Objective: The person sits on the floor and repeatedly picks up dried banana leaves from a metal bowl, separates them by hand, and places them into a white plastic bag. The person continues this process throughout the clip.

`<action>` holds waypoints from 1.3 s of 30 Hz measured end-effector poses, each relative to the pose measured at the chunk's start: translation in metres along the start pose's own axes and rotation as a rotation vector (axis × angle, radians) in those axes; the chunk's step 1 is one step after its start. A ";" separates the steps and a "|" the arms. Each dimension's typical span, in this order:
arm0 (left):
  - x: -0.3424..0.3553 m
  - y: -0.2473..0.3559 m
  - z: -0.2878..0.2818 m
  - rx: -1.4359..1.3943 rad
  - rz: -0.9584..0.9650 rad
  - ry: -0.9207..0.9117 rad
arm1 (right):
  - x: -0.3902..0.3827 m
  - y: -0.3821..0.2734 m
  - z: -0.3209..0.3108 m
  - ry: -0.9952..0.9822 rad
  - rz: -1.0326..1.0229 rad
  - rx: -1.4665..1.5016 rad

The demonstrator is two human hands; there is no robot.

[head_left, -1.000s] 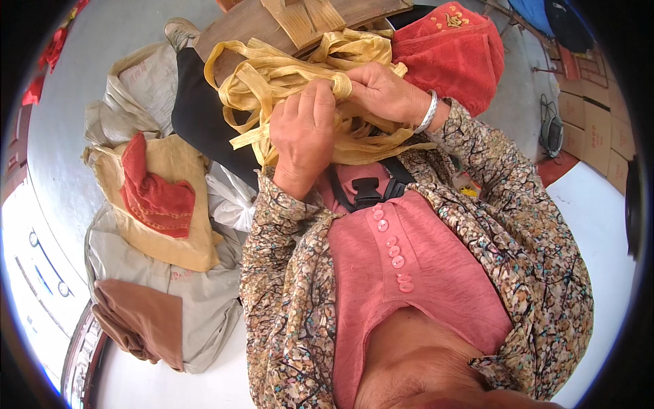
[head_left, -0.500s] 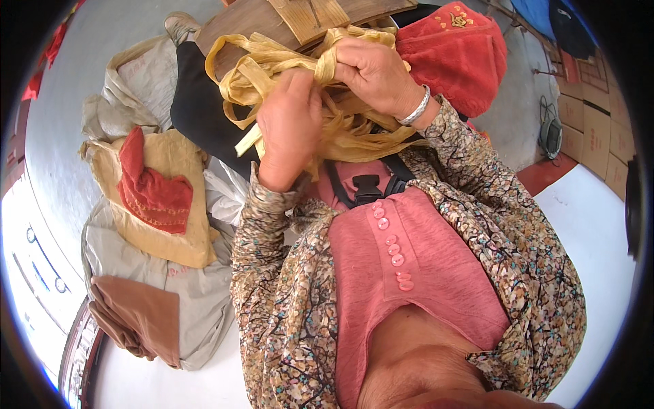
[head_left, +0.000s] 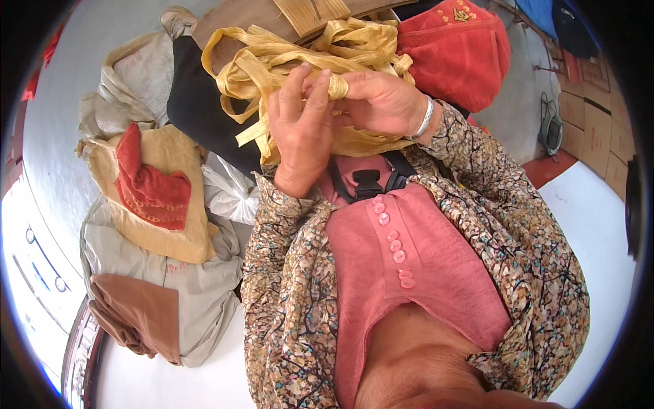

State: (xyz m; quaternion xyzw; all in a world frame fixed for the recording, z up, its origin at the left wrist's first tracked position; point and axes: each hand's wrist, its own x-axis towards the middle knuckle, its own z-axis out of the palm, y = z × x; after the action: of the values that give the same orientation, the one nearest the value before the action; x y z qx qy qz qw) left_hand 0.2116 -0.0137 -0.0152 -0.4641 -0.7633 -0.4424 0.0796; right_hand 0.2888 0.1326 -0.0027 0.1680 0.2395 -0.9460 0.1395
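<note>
A loose heap of flat, yellow, ribbon-like strips (head_left: 357,44) lies in front of my chest, looped over itself. My left hand (head_left: 300,126) is at its near side, fingers bent around a rolled or knotted part of a strip. Close on the right, my right hand (head_left: 385,102) pinches the same yellow knot between thumb and fingers. The two hands nearly meet there, and some fingertips are hidden behind it. A cut strip end sticks out left of my left hand.
Beyond the strips is a wooden board (head_left: 235,20) with a paler wood block (head_left: 313,15). A red towel-like bundle (head_left: 453,61) sits at the right. On the left are a red cloth (head_left: 153,191), a tan sack (head_left: 194,249) and a black cloth (head_left: 197,102). Cardboard boxes (head_left: 596,133) stand far right.
Both hands have come down toward my chest, the right one most, drawing the yellow knot closer. The left hand has turned and moved slightly right.
</note>
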 end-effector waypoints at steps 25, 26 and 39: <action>0.020 0.041 -0.012 -1.120 -0.949 -0.188 | 0.014 -0.039 0.009 0.128 -0.596 -0.348; 0.016 0.037 -0.012 -0.967 -0.852 -0.175 | 0.016 -0.040 0.005 0.054 -0.579 -0.350; 0.037 0.012 -0.021 0.072 -0.048 -0.268 | -0.027 -0.086 0.007 -0.027 -0.553 -2.057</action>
State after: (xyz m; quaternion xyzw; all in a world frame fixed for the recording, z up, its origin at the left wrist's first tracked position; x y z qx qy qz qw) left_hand 0.1942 -0.0036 0.0239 -0.4974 -0.7934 -0.3505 -0.0172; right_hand 0.2817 0.2065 0.0481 -0.1013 0.9517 -0.2897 -0.0026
